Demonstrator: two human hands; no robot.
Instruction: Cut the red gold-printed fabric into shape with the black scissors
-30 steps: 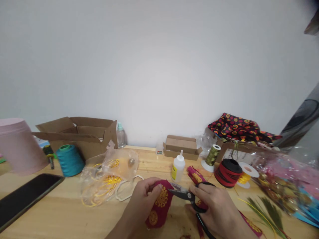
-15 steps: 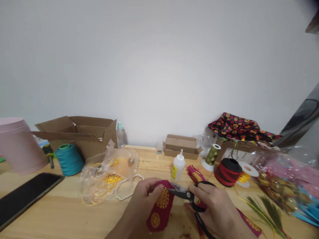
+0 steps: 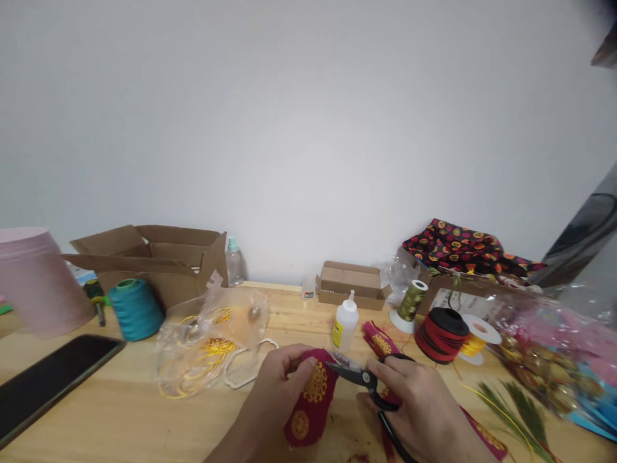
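My left hand (image 3: 279,386) is closed on a dark red cloth piece (image 3: 310,400) with gold round patterns, pinching its top edge so it hangs down over the wooden table (image 3: 120,411). My right hand (image 3: 419,405) grips black scissors (image 3: 366,381), fingers through the handles. The blades point left and their tips touch the upper right edge of the cloth. A second red patterned strip (image 3: 378,339) lies just behind the scissors.
A glue bottle (image 3: 344,320) stands behind the hands. Thread spools sit to the right: olive (image 3: 411,301), red-black (image 3: 441,334), yellow (image 3: 475,344). A plastic bag with yellow cord (image 3: 212,341), a teal spool (image 3: 135,309), cardboard boxes (image 3: 159,257), a phone (image 3: 48,381) and a pink tub (image 3: 33,280) lie left.
The cloth has turned slightly in my left hand, and the scissor tips stay at its edge. Both hands have barely shifted.
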